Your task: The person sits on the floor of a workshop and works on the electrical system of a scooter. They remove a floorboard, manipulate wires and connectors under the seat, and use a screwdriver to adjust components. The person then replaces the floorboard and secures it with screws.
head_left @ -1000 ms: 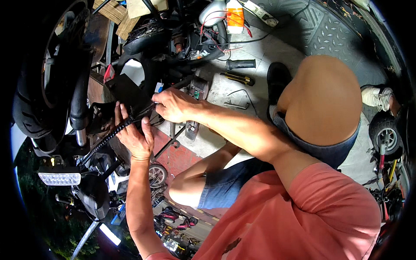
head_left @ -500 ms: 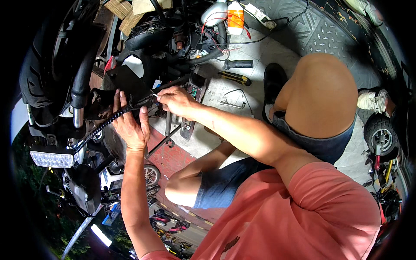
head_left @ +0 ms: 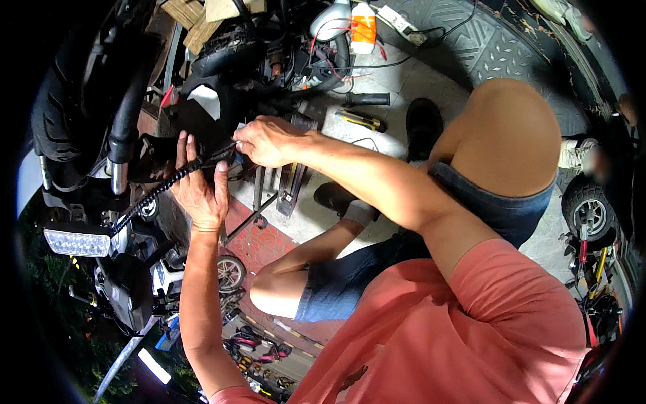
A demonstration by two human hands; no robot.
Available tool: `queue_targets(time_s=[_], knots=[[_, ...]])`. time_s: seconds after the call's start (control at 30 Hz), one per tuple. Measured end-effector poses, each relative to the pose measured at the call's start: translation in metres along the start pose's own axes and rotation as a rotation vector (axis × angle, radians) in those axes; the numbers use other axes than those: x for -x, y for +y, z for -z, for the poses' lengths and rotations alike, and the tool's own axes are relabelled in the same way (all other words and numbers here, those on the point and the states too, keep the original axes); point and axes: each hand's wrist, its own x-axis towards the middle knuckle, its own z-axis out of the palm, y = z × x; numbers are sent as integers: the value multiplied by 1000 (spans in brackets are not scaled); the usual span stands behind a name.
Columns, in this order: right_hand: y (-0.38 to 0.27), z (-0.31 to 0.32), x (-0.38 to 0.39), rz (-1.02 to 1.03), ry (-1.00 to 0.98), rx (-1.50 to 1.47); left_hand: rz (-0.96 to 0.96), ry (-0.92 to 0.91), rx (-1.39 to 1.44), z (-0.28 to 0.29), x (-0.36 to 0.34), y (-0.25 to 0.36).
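My left hand (head_left: 202,198) lies with its fingers stretched against a black scooter part (head_left: 195,121), thumb held apart. A black corrugated cable sleeve (head_left: 151,195) runs past that hand's fingers toward an LED headlight (head_left: 77,242). Just to the right, my right hand (head_left: 269,141) is closed in a pinch on a thin shiny metal piece (head_left: 237,143), at the edge of the black part. Most of that piece is hidden in the fingers, so its kind cannot be made out. Below the right hand stands a narrow black frame piece (head_left: 291,192).
A black handlebar grip (head_left: 368,99) and a yellow-black utility knife (head_left: 361,120) lie on the floor. Farther off are an orange-white bottle (head_left: 363,30), a power strip (head_left: 402,25) and loose wires. A large tyre (head_left: 54,128) stands left, a small wheel (head_left: 589,212) right.
My right hand has shifted slightly up and left with the metal piece. The left hand stays against the black part. The view has moved a little, uncovering my other shoe.
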Motion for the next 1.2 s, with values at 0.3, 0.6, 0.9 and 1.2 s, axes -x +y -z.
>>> queue_targets(time_s=[0.3,0.6,0.9,1.2], knots=[[26,-24,1,-269,115,-553,1,-11,-43,1,-3,2],[13,-45,-3,123,425,-359,15,40,-32,-2,-2,4],[19,-14,15,-135,27,-76,21,49,-58,0,0,3],[56,69,-80,-477,1009,-255,9,103,-65,-5,8,-2]])
